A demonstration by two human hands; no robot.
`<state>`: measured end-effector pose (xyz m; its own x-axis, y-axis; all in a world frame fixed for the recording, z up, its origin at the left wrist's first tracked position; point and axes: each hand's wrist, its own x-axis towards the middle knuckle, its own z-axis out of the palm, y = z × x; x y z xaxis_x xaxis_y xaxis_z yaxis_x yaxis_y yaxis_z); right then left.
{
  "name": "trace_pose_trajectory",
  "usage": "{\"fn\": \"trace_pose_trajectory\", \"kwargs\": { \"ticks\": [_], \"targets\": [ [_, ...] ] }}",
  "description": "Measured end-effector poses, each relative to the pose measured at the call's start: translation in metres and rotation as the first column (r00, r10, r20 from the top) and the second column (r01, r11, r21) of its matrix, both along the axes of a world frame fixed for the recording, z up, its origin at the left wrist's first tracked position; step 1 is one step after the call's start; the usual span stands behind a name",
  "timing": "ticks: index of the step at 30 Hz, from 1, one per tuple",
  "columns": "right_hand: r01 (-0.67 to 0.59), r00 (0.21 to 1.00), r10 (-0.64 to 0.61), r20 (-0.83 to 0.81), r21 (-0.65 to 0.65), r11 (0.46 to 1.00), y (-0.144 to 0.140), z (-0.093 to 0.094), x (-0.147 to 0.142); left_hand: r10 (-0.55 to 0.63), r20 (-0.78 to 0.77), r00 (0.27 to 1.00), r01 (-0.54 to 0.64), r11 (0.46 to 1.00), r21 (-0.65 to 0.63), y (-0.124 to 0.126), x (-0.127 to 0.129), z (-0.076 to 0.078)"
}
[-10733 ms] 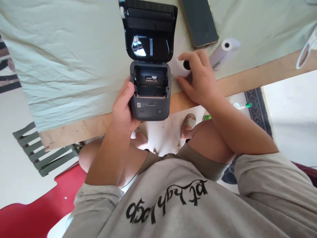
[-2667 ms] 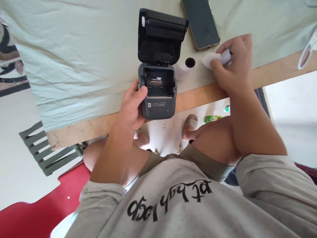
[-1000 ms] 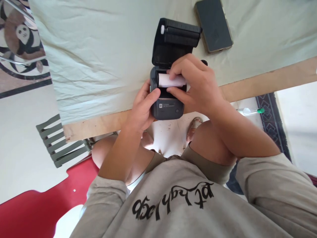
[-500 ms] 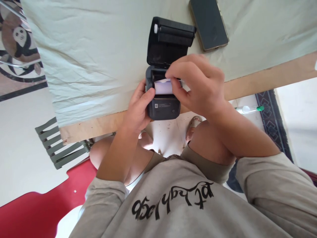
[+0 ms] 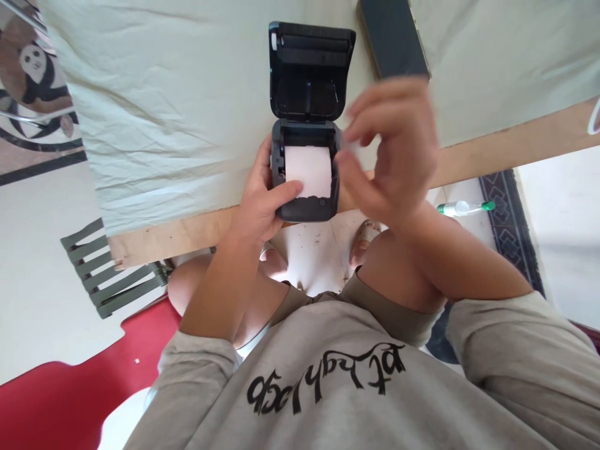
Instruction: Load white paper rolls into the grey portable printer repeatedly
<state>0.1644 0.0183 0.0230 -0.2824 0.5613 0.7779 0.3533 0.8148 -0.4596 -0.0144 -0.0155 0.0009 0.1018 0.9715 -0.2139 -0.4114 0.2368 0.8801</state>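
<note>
A small dark label printer [image 5: 304, 212] sits at the table's near edge with its lid [image 5: 309, 72] swung up and back. A white paper roll [image 5: 308, 169] lies in the bay, its loose end drawn forward over the printer's front. My left hand [image 5: 262, 203] grips the printer's left side, thumb pressing the paper's near edge. My right hand [image 5: 391, 150] hovers just right of the printer, blurred, fingers apart and holding nothing I can make out.
A dark phone [image 5: 391, 37] lies on the pale green cloth [image 5: 164, 112] behind my right hand. The wooden table edge [image 5: 492, 156] runs in front. Below are my knees, a red seat [image 5: 60, 400], a slatted green chair [image 5: 107, 281] and a bottle [image 5: 462, 207] on the floor.
My right hand set the paper roll into the printer bay, pulled its end forward and has now let go, lifting away to the right. My left thumb moved onto the paper.
</note>
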Motion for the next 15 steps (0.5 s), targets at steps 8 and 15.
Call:
{"fn": "trace_pose_trajectory", "kwargs": {
  "ticks": [8,15],
  "targets": [
    [0.025,1.000,-0.025,-0.004,-0.053,0.998,0.014,0.011,0.013,0.013,-0.009,1.000,-0.013,1.000,0.008,-0.003,-0.002,-0.001],
    [0.007,0.980,0.080,0.183,-0.432,0.902,0.000,0.005,0.004,-0.016,0.097,0.995,0.018,1.000,-0.014,-0.005,-0.002,0.004]
  ]
}}
